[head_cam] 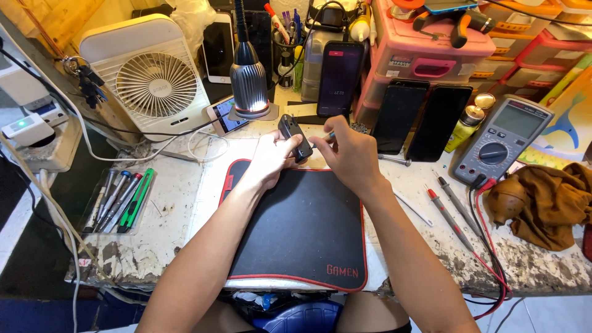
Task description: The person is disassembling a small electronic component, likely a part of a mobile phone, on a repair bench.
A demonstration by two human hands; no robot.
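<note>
- left hand grips small black device, tilted, above the black mat's 12 o'clock edge
- right hand pinches thin blue-tipped tool at device's 3 o'clock side
- multimeter at 3 o'clock on worktop; fan at 10 o'clock
</note>
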